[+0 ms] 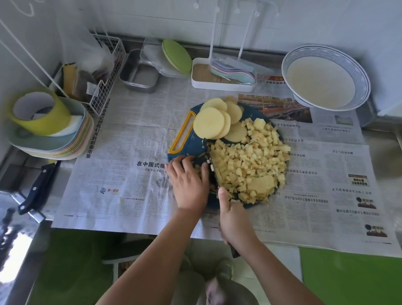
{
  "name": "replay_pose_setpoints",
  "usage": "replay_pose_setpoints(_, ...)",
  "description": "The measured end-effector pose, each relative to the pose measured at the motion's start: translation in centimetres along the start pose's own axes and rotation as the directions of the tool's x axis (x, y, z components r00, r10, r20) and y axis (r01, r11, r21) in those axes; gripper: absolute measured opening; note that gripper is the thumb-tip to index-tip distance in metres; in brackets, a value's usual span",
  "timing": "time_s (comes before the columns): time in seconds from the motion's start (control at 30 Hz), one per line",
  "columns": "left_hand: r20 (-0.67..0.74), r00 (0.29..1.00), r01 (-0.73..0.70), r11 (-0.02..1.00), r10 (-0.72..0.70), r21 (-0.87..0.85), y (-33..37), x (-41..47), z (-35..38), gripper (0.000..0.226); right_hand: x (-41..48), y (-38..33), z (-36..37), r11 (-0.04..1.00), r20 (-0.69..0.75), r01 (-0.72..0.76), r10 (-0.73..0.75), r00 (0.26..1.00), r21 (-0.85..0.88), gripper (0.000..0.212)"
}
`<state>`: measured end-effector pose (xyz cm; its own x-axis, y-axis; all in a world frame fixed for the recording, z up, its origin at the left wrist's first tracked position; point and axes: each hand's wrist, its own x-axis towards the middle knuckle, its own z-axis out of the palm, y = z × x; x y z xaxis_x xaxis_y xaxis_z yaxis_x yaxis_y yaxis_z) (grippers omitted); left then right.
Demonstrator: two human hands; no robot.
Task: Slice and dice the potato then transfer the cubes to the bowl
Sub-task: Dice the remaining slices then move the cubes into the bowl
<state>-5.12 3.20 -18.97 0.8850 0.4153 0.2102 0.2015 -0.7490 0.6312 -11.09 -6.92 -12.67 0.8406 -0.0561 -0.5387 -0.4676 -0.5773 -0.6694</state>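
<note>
A dark blue cutting board with a yellow handle lies on the newspaper. Round potato slices are stacked at its far left. A big heap of potato cubes covers its right half. My right hand grips the handle of a knife whose blade stands on the board beside the heap. My left hand rests left of the blade, fingers curled over potato pieces that it mostly hides. The white bowl with a blue rim stands at the back right.
A second knife with a black handle lies at the left counter edge. Stacked pastel plates with a yellow tape roll sit at left. A wire rack, metal trays and a white tray line the back wall.
</note>
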Motion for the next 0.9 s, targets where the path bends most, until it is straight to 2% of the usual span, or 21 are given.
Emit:
replay_pose_setpoints(0.1,-0.026,0.998,-0.053,0.997,0.055,0.046,0.0,-0.2,0.2,0.04,0.0,-0.2,0.4,0.997,-0.006,-0.043,0.044,0.999,0.066,0.067)
replay_pose_setpoints(0.33,-0.023,1.0,-0.002,0.999,0.003,0.051,0.4,-0.2,0.2,0.03,1.8,-1.5,0.0,0.965,0.02,0.06,-0.056,0.998,-0.254,0.062)
replay_pose_setpoints(0.47,0.008,1.0,0.02,0.999,-0.021,0.046,0.8,-0.3,-0.3,0.033,1.0,-0.5,-0.3,0.957,0.024,0.111,-0.108,0.994,-0.267,0.062)
replay_pose_setpoints(0.53,0.026,0.999,0.024,0.999,-0.026,0.045,0.9,-0.2,-0.4,0.032,-0.2,0.4,-0.8,0.967,0.05,0.107,-0.098,0.994,-0.231,0.056)
replay_pose_setpoints(0.6,0.042,0.998,0.036,0.999,-0.037,0.041,0.9,-0.1,-0.4,0.033,-0.6,1.3,-1.4,0.989,0.061,0.075,-0.068,0.996,-0.126,0.055)
replay_pose_setpoints(0.73,0.077,0.995,0.066,0.997,-0.063,-0.039,0.6,0.0,-0.8,0.039,-0.2,1.9,-1.6,0.997,0.014,0.0,-0.001,1.0,0.071,0.069)
replay_pose_setpoints(0.83,0.136,0.991,0.017,0.996,-0.005,-0.093,0.1,0.5,-1.8,0.048,0.0,1.7,-1.6,0.989,0.081,0.005,-0.017,0.997,0.146,0.076)
replay_pose_setpoints(0.9,0.179,0.984,0.017,0.989,0.01,-0.148,-0.4,0.9,-3.0,0.038,-0.2,1.6,-2.0,0.985,0.126,0.012,-0.034,0.991,0.172,0.076)
